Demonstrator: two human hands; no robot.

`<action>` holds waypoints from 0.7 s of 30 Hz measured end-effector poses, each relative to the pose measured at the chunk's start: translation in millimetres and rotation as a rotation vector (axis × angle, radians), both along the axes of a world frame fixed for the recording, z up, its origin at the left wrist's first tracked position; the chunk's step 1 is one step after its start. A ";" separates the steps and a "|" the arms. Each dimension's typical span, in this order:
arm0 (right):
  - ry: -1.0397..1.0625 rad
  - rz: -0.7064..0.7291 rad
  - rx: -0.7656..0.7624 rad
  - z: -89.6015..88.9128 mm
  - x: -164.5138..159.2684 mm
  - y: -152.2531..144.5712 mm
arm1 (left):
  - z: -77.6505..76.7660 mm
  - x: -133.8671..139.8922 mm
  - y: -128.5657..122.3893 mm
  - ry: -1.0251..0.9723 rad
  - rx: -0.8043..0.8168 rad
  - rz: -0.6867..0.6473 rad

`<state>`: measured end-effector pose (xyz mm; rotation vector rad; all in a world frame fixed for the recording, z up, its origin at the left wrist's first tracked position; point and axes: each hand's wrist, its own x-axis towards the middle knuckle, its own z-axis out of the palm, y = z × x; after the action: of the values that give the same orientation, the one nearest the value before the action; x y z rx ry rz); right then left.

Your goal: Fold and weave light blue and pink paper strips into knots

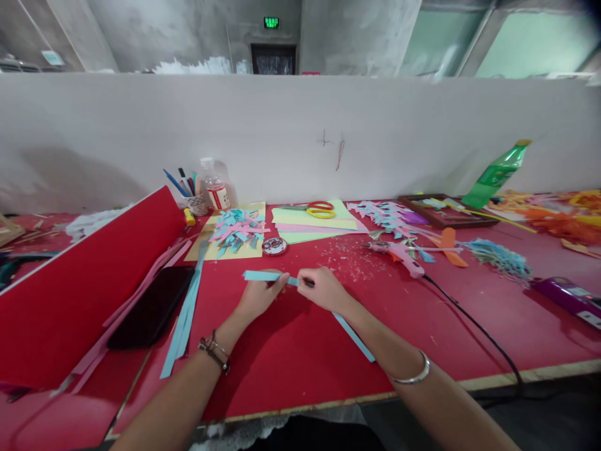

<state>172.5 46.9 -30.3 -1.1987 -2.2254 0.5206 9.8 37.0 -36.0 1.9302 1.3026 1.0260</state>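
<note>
A light blue paper strip [261, 275] runs between my two hands, low over the red tabletop [282, 363]. My left hand [261, 298] pinches it between thumb and fingers, and its free end sticks out to the left. My right hand [323, 289] is closed on the strip close beside the left fingertips. A small dark spot shows at the right fingers; I cannot make out what it is. Another length of blue paper [355, 339] slants out from under my right forearm; whether it belongs to the same strip is hidden.
Cut blue and pink paper pieces [239, 228] lie beyond my left hand. Nearby are a phone [151, 307], long blue strips [185, 322], scissors [322, 210] on paper sheets and a pink glue gun [399, 255] with a black cord. A green bottle [498, 175] leans at back right.
</note>
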 end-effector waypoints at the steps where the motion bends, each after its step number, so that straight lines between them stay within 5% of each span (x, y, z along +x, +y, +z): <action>1: 0.015 0.008 -0.014 -0.3 1.2 0.9 | 0.5 -1.7 1.6 -0.060 -0.057 0.036; 9: 0.147 0.102 -0.390 -6.8 7.1 0.1 | 4.1 -27.4 20.6 -0.371 -0.135 0.295; 15: 0.158 0.169 -0.334 -2.2 7.9 0.9 | 2.5 -47.0 30.4 -0.550 -0.118 0.449; 21: 0.188 0.144 -0.284 0.1 21.8 14.4 | 1.2 -53.2 37.0 -0.846 -0.138 0.449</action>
<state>194.3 61.3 -30.1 -1.0775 -2.1347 0.9929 -43.4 74.0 -34.8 0.9003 1.2394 1.6692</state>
